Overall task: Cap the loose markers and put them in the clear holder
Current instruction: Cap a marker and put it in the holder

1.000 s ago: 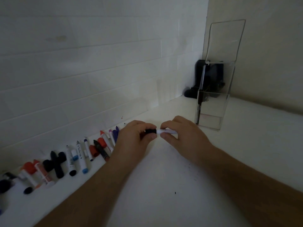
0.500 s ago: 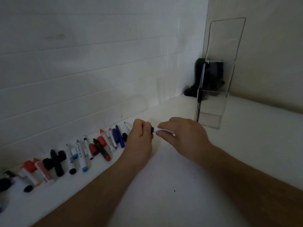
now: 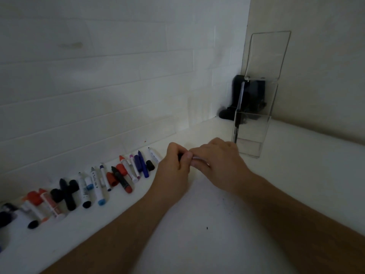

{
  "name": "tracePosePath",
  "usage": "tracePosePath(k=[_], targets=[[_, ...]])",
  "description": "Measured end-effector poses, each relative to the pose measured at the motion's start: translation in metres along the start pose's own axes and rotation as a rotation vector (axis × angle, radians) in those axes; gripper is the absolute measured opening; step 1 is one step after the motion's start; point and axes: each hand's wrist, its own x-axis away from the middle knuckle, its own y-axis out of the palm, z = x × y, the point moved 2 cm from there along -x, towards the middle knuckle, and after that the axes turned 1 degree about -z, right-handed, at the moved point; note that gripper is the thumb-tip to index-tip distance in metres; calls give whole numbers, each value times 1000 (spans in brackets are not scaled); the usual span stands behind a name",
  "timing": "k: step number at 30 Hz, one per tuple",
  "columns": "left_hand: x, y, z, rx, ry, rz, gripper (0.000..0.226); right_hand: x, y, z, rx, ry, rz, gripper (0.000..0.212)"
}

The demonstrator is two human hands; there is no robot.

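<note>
My left hand [image 3: 174, 165] grips a black cap [image 3: 180, 156], mostly hidden in its fingers. Against it, my right hand [image 3: 219, 161] holds a white marker [image 3: 197, 158], of which only a short stretch shows between the fingers. The two hands touch above the white table [image 3: 197, 224]. A clear holder [image 3: 252, 133] with a tall back panel stands just right of and behind my right hand; one thin dark pen [image 3: 239, 107] leans inside it. Several loose markers and caps [image 3: 94, 182] lie in a row along the wall at the left.
A black object [image 3: 237, 101] sits in the corner behind the clear holder. White panelled wall [image 3: 98, 86] runs along the left, a plain wall [image 3: 325, 66] along the right. A black cap [image 3: 150, 165] lies at the near end of the row, close to my left hand.
My hands have come together: the black cap and the marker's end, visible apart before, are now pressed together and mostly hidden between my fingers.
</note>
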Motion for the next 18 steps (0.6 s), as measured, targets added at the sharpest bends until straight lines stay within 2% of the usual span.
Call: tracePosePath(k=[1,4,6,8,10,13,16,18], targets=[[0,0,2,11,17,-11,8,0,-4,-1,25,7,7,27],[2,0,4,-6,66,-53,32,-7,-27,0,-52,78,62,13],[5,2,5,-75,139,-84,38,-14,-55,8,-246,202,246,9],[6,7,5,-141,190,-135,40,-20,-91,18,-466,321,500,13],[6,11,4,-190,206,-164,39,-27,-121,35,-537,402,652,14],[6,13,1,-224,218,-176,35,-37,-135,66,-353,479,583,13],[6,14,-2,-239,225,-187,30,-39,-121,89,-180,521,384,19],[7,13,-3,-239,221,-189,29,-39,-103,96,-122,542,237,33]])
